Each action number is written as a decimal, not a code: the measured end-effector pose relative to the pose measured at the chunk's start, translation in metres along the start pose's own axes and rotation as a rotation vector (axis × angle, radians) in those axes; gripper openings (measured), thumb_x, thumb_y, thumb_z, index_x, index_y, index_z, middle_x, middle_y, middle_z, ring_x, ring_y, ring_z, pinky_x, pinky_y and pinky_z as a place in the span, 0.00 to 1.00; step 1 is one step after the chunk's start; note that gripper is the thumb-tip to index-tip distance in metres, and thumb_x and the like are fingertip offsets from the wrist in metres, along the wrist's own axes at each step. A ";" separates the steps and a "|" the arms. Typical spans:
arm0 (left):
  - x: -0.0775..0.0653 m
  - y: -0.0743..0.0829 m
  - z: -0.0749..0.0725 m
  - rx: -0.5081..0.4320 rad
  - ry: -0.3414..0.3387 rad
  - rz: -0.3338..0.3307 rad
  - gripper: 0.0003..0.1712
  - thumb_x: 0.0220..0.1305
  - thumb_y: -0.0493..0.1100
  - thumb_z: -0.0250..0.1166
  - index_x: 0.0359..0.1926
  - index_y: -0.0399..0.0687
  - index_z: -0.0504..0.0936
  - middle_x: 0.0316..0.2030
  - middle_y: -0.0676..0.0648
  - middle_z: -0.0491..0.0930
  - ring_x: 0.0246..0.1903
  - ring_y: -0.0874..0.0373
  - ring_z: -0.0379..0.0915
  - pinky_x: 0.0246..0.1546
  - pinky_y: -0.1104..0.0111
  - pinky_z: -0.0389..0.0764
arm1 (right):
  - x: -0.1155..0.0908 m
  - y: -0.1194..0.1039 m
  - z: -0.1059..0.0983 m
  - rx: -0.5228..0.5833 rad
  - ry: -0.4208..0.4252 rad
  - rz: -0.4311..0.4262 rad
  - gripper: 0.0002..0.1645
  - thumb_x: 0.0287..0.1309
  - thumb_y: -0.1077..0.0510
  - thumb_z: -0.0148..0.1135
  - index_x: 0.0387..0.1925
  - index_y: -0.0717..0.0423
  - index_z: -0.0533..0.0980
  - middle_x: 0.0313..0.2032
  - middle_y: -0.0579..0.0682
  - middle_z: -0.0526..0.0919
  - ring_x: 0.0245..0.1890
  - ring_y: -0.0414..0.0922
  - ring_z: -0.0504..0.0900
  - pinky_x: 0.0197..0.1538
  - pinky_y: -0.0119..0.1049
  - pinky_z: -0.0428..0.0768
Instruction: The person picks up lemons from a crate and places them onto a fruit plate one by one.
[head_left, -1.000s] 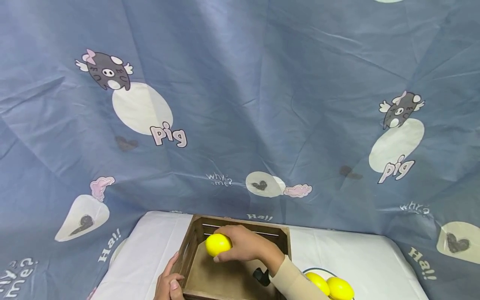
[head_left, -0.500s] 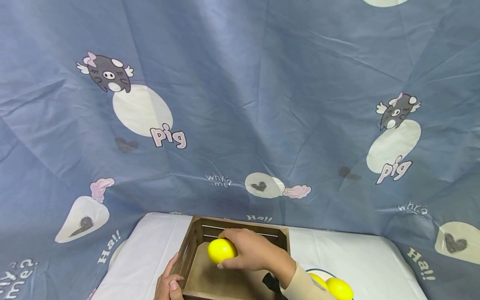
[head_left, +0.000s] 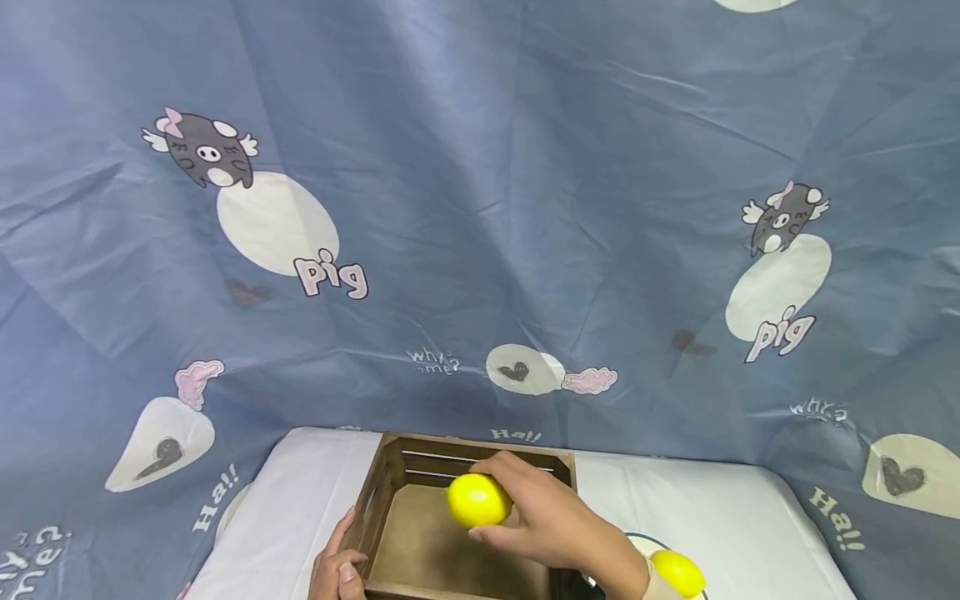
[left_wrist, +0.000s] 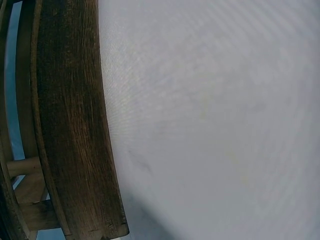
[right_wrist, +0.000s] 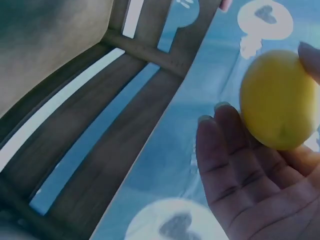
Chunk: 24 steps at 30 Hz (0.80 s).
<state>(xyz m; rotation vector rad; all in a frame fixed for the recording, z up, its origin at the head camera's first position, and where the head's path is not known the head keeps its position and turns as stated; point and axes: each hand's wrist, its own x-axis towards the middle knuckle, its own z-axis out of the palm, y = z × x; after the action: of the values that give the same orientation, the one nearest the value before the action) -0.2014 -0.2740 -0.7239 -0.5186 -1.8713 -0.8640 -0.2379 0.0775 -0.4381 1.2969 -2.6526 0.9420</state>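
Observation:
My right hand [head_left: 536,517] holds a yellow lemon [head_left: 478,500] between thumb and fingers, over the inside of a brown wooden crate [head_left: 386,533]. In the right wrist view the lemon [right_wrist: 279,100] lies against the fingers [right_wrist: 232,132], with the thumb at its far edge. At the crate's near left corner, my left hand [head_left: 337,562] grips the side, fingertips over the rim. The left wrist view shows the crate's slatted wood [left_wrist: 75,120] but not the hand itself.
Right of the crate, a white plate [head_left: 637,543] with a dark rim bears another lemon [head_left: 678,573], partly covered by my right forearm. A white cloth [head_left: 720,500] covers the table. Behind it hangs a blue printed curtain [head_left: 450,250].
My right hand has moved right and slightly nearer with the lemon, still over the crate. Its forearm now hides one of the plate's lemons. The left hand has stayed at the crate.

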 end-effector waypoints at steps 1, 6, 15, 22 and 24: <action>0.001 0.000 0.001 -0.010 0.002 -0.001 0.36 0.82 0.51 0.37 0.21 0.48 0.83 0.65 0.31 0.77 0.60 0.56 0.77 0.52 0.76 0.75 | -0.006 0.001 -0.002 0.008 0.025 0.010 0.33 0.56 0.44 0.78 0.60 0.42 0.74 0.52 0.33 0.78 0.42 0.33 0.78 0.46 0.34 0.79; -0.010 -0.007 0.006 0.011 0.013 -0.017 0.34 0.81 0.49 0.38 0.22 0.52 0.83 0.64 0.31 0.77 0.58 0.58 0.78 0.49 0.76 0.75 | -0.037 0.012 -0.012 0.053 0.133 0.080 0.35 0.57 0.46 0.79 0.62 0.38 0.70 0.53 0.31 0.77 0.45 0.34 0.78 0.47 0.37 0.80; -0.020 -0.011 0.003 0.061 -0.016 -0.083 0.33 0.81 0.49 0.38 0.23 0.57 0.85 0.64 0.34 0.79 0.45 0.51 0.84 0.38 0.71 0.79 | -0.093 0.034 -0.029 0.139 0.239 0.308 0.35 0.58 0.44 0.79 0.62 0.43 0.72 0.51 0.34 0.79 0.45 0.36 0.79 0.46 0.35 0.83; 0.028 0.032 -0.007 0.044 0.019 -0.093 0.42 0.82 0.56 0.32 0.18 0.49 0.82 0.68 0.52 0.76 0.45 0.63 0.82 0.40 0.76 0.76 | -0.129 0.045 -0.030 0.133 0.324 0.554 0.36 0.53 0.48 0.82 0.60 0.51 0.74 0.49 0.44 0.82 0.40 0.36 0.80 0.42 0.36 0.83; 0.048 0.049 -0.011 0.032 0.038 -0.077 0.45 0.81 0.60 0.31 0.16 0.46 0.81 0.69 0.59 0.73 0.43 0.64 0.82 0.38 0.77 0.76 | -0.137 0.049 -0.028 0.113 0.345 0.617 0.37 0.53 0.48 0.82 0.60 0.53 0.74 0.49 0.46 0.82 0.39 0.35 0.80 0.40 0.35 0.83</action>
<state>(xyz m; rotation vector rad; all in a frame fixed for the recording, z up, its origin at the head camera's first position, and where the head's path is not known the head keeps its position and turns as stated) -0.1824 -0.2511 -0.6607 -0.4096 -1.8776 -0.8874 -0.1911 0.2117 -0.4802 0.2545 -2.7647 1.2461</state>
